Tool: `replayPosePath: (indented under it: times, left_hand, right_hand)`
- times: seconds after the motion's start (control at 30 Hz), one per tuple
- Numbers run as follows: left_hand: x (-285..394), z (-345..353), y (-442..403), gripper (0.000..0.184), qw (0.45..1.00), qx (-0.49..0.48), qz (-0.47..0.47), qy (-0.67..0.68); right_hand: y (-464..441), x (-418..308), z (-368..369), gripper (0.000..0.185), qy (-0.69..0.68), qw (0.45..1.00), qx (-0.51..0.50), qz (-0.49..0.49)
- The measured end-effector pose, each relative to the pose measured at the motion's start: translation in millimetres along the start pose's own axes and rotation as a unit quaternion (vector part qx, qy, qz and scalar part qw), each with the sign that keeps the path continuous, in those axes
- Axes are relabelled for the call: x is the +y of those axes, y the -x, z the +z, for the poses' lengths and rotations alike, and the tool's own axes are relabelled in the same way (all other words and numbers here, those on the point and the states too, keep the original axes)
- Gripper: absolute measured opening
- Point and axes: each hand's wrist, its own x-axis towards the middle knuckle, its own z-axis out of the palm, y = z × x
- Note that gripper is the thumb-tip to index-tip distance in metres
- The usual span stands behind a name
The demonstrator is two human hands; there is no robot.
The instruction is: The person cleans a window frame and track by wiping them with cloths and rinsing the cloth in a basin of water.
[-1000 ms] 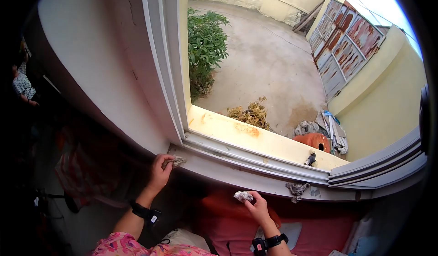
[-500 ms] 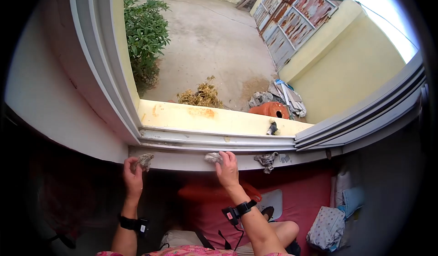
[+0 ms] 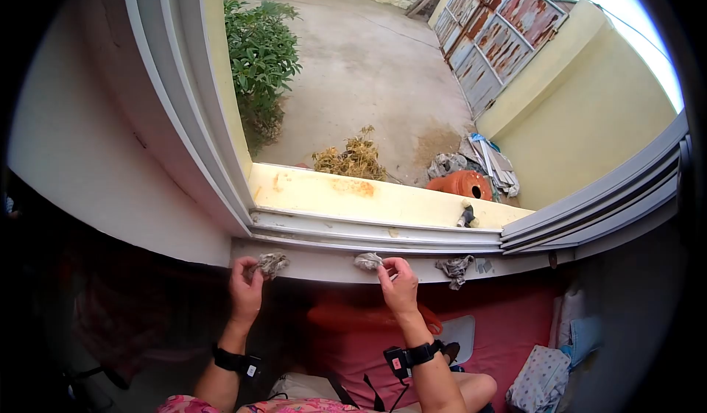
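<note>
At the left end of the white inner sill (image 3: 324, 267), my left hand (image 3: 245, 289) is closed on a crumpled dirty cloth (image 3: 273, 265). My right hand (image 3: 398, 283) pinches the edge of a second, paler crumpled cloth (image 3: 367, 261) over the middle of the same sill. A third grey rag (image 3: 456, 269) lies farther right and hangs slightly over the sill's front edge, touched by neither hand. The white window track (image 3: 375, 234) runs just behind the cloths.
Outside the track is a yellow ledge (image 3: 317, 192) with a small dark object (image 3: 467, 214). Sliding panes (image 3: 604, 192) stand at the right. Below the sill are a red-covered surface (image 3: 508, 317) and a dotted cloth bundle (image 3: 540, 376).
The view has swung right, then slightly back left. My right hand has moved its cloth from in front of the sill up onto it. My left hand still holds its cloth.
</note>
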Motion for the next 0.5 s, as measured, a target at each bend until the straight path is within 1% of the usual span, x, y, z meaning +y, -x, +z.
replayPosePath:
  times: [0.07,0.1,0.17,0.2,0.23,0.27,0.3,0.33,0.37,0.4,0.47,0.5]
  left_hand:
    - [-17.5,-8.2,-1.5,0.017,1.000,-0.009,0.010,-0.025]
    - [-20.0,-11.4,-1.5,0.017,0.999,-0.018,0.011,-0.035]
    - [-23.1,-16.1,-1.0,0.017,0.998,-0.017,0.012,-0.051]
    - [-25.0,-19.5,0.4,0.017,0.998,-0.019,0.007,-0.064]
    - [-20.9,-14.5,0.9,0.016,0.999,0.016,0.003,-0.048]
    - [-24.9,-10.6,1.7,0.016,0.996,0.020,0.019,-0.088]
    - [-24.8,-12.2,1.0,0.016,0.990,0.028,0.038,-0.134]
    - [-22.4,-11.5,1.4,0.016,0.990,0.028,0.037,-0.134]
    - [-15.1,-8.7,1.0,0.016,0.980,0.017,0.059,-0.190]
    - [-9.9,-5.6,-0.2,0.016,0.966,0.006,0.081,-0.247]
    - [-9.2,-0.1,-4.2,0.016,0.963,-0.003,0.097,-0.252]
    - [-9.3,1.4,-5.1,0.016,0.960,-0.015,0.112,-0.255]
  right_hand:
    - [-8.4,20.7,-10.8,0.014,0.049,0.995,0.084,0.009]
    - [-11.9,42.1,-21.8,0.019,0.080,0.988,0.126,0.049]
    - [-15.7,91.6,-48.5,0.028,0.079,0.954,0.259,0.126]
    - [-13.4,114.8,-63.1,0.032,0.144,0.932,0.307,0.127]
    - [-10.5,131.5,-78.5,0.036,0.206,0.905,0.351,0.127]
    - [-10.9,139.0,-98.9,0.042,0.216,0.885,0.353,0.213]
    - [-13.5,145.0,-105.9,0.044,0.211,0.885,0.338,0.242]
    - [-15.6,150.0,-110.2,0.041,0.221,0.893,0.312,0.236]
    - [-17.7,157.7,-112.5,0.039,0.231,0.902,0.283,0.230]
    - [-19.8,165.7,-113.1,0.039,0.230,0.903,0.280,0.230]
    - [-23.7,178.5,-113.2,0.031,0.203,0.927,0.203,0.241]
    - [-22.5,183.1,-115.5,0.031,0.200,0.929,0.198,0.240]
